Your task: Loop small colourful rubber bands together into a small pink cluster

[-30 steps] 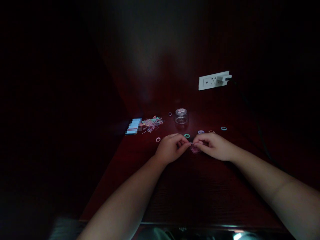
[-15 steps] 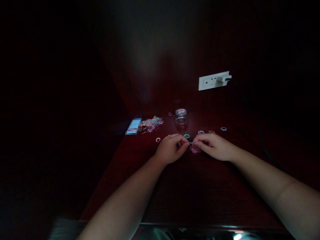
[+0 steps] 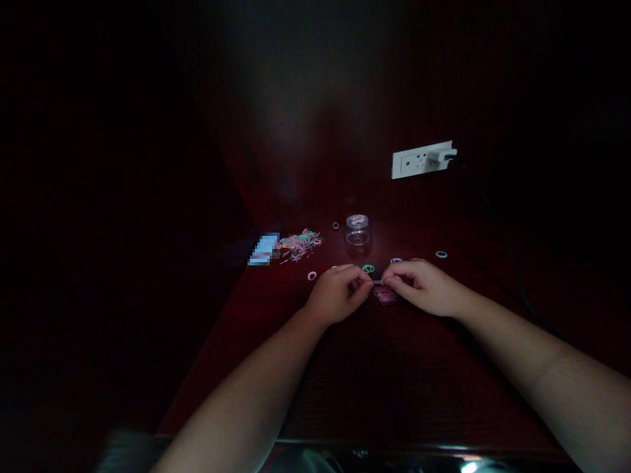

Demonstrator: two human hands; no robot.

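Observation:
Between my two hands a thin, pale elastic band is stretched over the table. My left hand pinches one end of it between thumb and fingertips. The other end is pinched by my right hand. Just below the band lies a small pile of pink bands. Green bands sit beyond the fingers, and purple bands are partly covered by my right hand. A pink band lies left of my left hand.
A clear lidded jar stands behind the hands. Mixed coloured bands are heaped beside a lit, blurred phone-like screen. A blue band lies at right. A wall socket holds a plug; a dark cable runs down the right.
My right hand has shifted very slightly right and up, so a little more of the stretched band shows between the hands. My left hand stays in place.

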